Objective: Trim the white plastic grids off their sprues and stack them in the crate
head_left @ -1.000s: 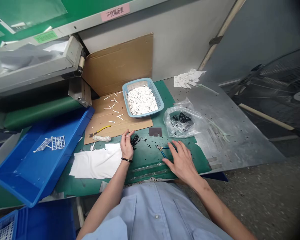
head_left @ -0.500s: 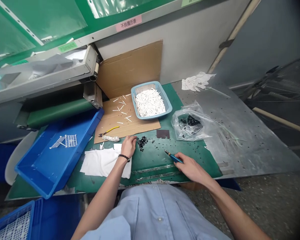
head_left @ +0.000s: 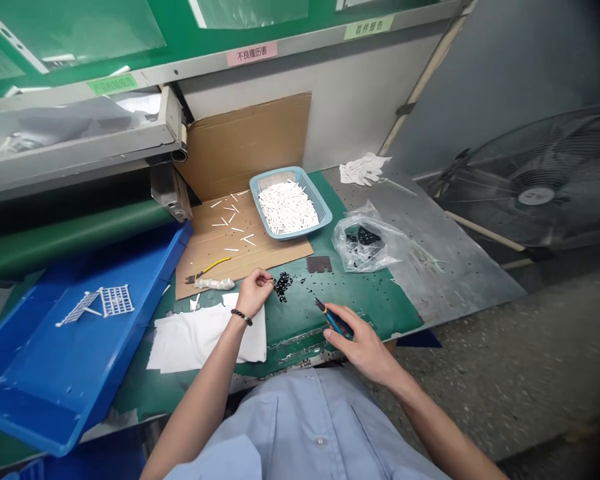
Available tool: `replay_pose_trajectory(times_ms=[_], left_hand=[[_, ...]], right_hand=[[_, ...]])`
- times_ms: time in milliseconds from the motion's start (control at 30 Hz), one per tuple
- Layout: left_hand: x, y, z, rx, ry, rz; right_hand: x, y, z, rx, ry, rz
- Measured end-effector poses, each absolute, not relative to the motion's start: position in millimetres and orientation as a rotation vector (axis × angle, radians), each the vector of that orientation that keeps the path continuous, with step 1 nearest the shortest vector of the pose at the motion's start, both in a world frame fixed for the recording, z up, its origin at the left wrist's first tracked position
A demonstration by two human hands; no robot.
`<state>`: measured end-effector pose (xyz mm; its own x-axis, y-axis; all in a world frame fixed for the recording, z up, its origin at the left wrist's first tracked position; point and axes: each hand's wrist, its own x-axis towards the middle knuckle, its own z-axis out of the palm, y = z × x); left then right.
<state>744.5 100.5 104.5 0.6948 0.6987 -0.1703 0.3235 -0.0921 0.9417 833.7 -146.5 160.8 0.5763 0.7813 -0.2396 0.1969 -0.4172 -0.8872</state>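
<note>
My left hand [head_left: 254, 292] rests on the green mat [head_left: 365, 313], its fingers pinched together just left of a small heap of black pieces [head_left: 282, 287]. Nothing shows between the fingertips. My right hand [head_left: 354, 335] grips small blue-handled side cutters [head_left: 333, 321], with their metal tip pointing up and left. Black bits lie scattered over the mat around both hands. A white sheet [head_left: 200, 340] lies under my left wrist.
A pale blue basket [head_left: 267, 200] of white sticks stands on cardboard [head_left: 240, 257] beside yellow-handled pliers [head_left: 205, 270]. A plastic bag [head_left: 365, 240] holds black pieces. A blue tray [head_left: 40, 373] sits left, a metal sheet [head_left: 460, 267] right, and a fan [head_left: 535, 193] beyond.
My right hand has closed around the blue-handled cutters and lifted them from the mat, turning them. My left hand has moved slightly toward the black heap. The view has shifted a little.
</note>
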Motion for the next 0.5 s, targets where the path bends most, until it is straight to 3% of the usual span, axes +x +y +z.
replay_pose_trajectory(times_ms=[267,500], left_hand=[[697,61,166,0.895,0.714,0.239],[686,52,187,0.857,0.754,0.336]], right_hand=[[822,-113,212,-2.239,-1.602,0.106],[826,-94,225,-2.182,-1.896,-0.051]])
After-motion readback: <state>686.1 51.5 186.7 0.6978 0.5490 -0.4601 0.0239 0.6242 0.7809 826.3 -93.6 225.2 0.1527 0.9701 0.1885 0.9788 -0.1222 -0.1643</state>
